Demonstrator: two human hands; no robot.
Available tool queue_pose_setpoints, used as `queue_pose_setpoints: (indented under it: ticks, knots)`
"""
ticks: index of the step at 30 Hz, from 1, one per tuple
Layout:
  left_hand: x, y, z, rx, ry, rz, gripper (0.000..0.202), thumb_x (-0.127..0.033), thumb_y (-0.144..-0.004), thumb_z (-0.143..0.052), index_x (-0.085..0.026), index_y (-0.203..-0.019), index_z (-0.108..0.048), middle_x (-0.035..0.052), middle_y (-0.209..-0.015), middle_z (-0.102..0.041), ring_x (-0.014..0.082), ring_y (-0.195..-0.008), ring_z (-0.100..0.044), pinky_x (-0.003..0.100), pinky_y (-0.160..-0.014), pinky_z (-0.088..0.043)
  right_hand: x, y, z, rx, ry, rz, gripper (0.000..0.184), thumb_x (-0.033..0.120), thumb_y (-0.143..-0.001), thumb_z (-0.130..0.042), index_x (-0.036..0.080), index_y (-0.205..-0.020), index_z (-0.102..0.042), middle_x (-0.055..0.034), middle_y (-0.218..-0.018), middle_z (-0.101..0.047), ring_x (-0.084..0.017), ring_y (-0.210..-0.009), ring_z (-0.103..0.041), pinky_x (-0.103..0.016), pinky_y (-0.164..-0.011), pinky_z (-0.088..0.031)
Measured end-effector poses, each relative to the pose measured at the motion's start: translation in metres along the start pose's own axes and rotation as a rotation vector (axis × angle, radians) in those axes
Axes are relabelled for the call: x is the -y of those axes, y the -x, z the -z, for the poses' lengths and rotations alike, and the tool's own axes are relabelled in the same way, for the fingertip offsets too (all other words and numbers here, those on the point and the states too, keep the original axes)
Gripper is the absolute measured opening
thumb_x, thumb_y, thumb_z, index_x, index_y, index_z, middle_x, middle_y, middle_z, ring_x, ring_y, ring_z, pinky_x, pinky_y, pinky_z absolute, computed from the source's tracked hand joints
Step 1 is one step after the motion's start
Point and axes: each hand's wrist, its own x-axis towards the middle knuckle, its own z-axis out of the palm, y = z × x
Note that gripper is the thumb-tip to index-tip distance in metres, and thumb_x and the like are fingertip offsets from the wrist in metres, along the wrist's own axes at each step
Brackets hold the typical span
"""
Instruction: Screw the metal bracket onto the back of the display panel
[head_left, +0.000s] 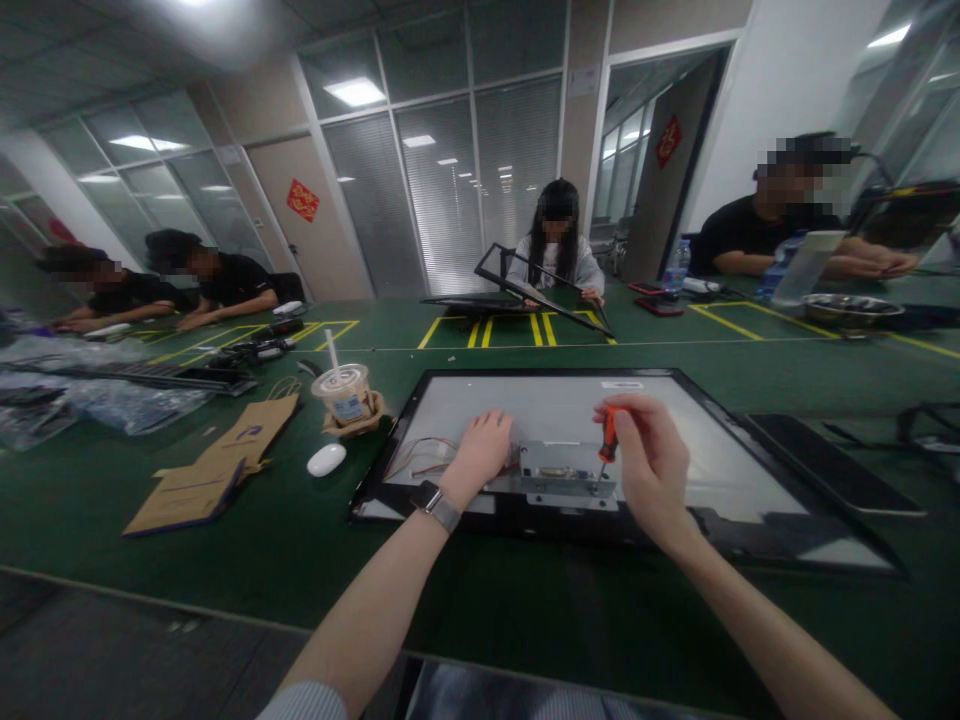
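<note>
A flat monitor panel (570,405) lies face down on the green table, with a grey metal board housing (564,470) near its front edge. My right hand (649,465) is closed round an orange-handled screwdriver (608,440), its tip pointing down onto the housing's right end. My left hand (480,455) rests curled on the panel at the housing's left end, a watch on its wrist. Thin red and white wires (424,455) run left from there.
A lidded drink cup with a straw (345,392), a white mouse (326,459) and a flattened paper bag (214,465) lie to the left. A dark panel (832,465) lies at right. Other people sit along the table's far side, one holding a monitor frame (540,285).
</note>
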Motion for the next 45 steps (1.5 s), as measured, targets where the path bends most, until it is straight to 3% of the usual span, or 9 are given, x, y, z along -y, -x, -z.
queue_pose_setpoints:
  ticks: [4, 9, 20, 25, 31, 45]
  knots:
    - [-0.0008, -0.0011, 0.0004, -0.002, 0.002, 0.007, 0.036, -0.01, -0.084, -0.056, -0.016, -0.119, -0.049, 0.0137, -0.124, -0.056, 0.0253, -0.116, -0.054, 0.036, -0.097, -0.044, -0.0032, -0.0001, 0.0005, 0.028, 0.009, 0.019, 0.01, 0.029, -0.093, -0.056, 0.023, -0.097, -0.062, -0.0041, -0.09, -0.062, -0.018, -0.078, -0.06, -0.031, -0.06, -0.05]
    - [-0.0009, -0.0003, 0.0017, -0.003, 0.007, 0.002, 0.035, -0.009, -0.085, -0.054, -0.014, -0.119, -0.049, 0.0141, -0.124, -0.056, 0.0252, -0.115, -0.055, 0.036, -0.097, -0.044, -0.0043, -0.0032, 0.0016, -0.019, 0.105, 0.148, 0.004, 0.025, -0.089, -0.062, 0.024, -0.092, -0.064, -0.0028, -0.088, -0.057, -0.02, -0.085, -0.056, -0.039, -0.077, -0.047]
    - [0.0005, -0.0014, -0.0014, -0.006, 0.005, -0.004, 0.034, -0.01, -0.086, -0.053, -0.014, -0.119, -0.049, 0.0145, -0.126, -0.056, 0.0255, -0.117, -0.054, 0.036, -0.098, -0.043, -0.0018, -0.0013, 0.0009, -0.008, 0.017, 0.005, 0.011, 0.029, -0.094, -0.054, 0.022, -0.099, -0.061, -0.002, -0.085, -0.059, -0.014, -0.064, -0.054, -0.029, -0.053, -0.046]
    - [0.0005, -0.0011, -0.001, 0.0, 0.004, 0.002, 0.037, -0.013, -0.084, -0.058, -0.016, -0.119, -0.049, 0.0143, -0.127, -0.055, 0.0259, -0.119, -0.053, 0.036, -0.098, -0.043, -0.0055, -0.0014, 0.0016, 0.004, 0.019, 0.009, 0.011, 0.028, -0.094, -0.053, 0.022, -0.097, -0.061, -0.0015, -0.084, -0.057, -0.015, -0.067, -0.054, -0.03, -0.056, -0.046]
    - [0.0005, -0.0018, -0.0011, -0.001, 0.007, 0.003, 0.037, -0.012, -0.082, -0.059, -0.016, -0.118, -0.049, 0.0136, -0.124, -0.057, 0.0249, -0.118, -0.054, 0.035, -0.098, -0.043, -0.0055, -0.0047, 0.0013, -0.048, 0.105, 0.159, 0.005, 0.022, -0.088, -0.063, 0.024, -0.092, -0.063, -0.0026, -0.09, -0.056, -0.019, -0.086, -0.056, -0.038, -0.079, -0.046]
    - [-0.0001, -0.0004, 0.0001, -0.017, -0.004, -0.012, 0.029, -0.013, -0.09, -0.05, -0.014, -0.118, -0.05, 0.0146, -0.123, -0.057, 0.0254, -0.117, -0.054, 0.036, -0.097, -0.044, -0.0017, -0.0032, 0.0005, -0.026, 0.079, 0.036, 0.013, 0.029, -0.095, -0.051, 0.022, -0.099, -0.061, -0.0046, -0.089, -0.061, -0.018, -0.078, -0.059, -0.035, -0.066, -0.047]
